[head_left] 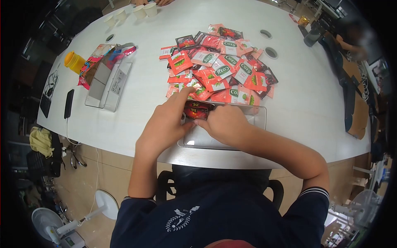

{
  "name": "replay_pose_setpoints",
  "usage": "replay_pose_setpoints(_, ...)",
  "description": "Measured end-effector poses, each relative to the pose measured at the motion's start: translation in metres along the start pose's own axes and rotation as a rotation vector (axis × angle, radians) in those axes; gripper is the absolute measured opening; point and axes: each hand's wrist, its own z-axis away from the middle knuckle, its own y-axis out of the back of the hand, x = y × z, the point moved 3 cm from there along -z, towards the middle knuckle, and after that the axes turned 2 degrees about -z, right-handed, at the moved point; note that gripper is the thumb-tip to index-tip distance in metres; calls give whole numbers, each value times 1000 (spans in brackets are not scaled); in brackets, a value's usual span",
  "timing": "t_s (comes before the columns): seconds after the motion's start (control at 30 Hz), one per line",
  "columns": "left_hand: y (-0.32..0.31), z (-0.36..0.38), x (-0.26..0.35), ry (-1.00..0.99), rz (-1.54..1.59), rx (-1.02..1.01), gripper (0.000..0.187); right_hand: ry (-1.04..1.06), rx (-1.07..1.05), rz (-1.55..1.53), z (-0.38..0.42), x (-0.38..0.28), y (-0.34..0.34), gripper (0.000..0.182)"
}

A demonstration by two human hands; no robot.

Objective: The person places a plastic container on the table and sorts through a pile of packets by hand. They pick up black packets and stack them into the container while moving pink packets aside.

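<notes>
Dark red sachets (196, 111) stand between my two hands at the left end of a clear plastic box (257, 119). My left hand (165, 120) closes on their left side, its index finger reaching past the far wall and its thumb on the near side. From the right, my right hand (225, 124) grips the same sachets with curled fingers, the thumb close to the left thumb. Just beyond the box lies a large heap of red and dark tea sachets (223, 66), some marked "Cozy". How many sachets I hold is hidden.
At left are a second clear box (108, 89) with a colourful bag (93, 66), a yellow container (74, 62) and a phone (69, 103). Several paper cups (139, 12) stand at the far edge near another person's hands (165, 1). Cardboard pieces (356, 111) lie at right.
</notes>
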Motion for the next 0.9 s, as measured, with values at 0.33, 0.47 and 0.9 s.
replay_pose_setpoints(0.33, -4, 0, -6, 72, -53, 9, 55, 5, 42, -89, 5, 10, -1, 57)
replay_pose_setpoints(0.47, -4, 1, -2, 104, -41, 20, 69, 34, 101, -116, -2, 6, -10, 56)
replay_pose_setpoints(0.9, -2, 4, -12, 110, 89, -52, 71, -87, 383, -158, 42, 112, 94, 19)
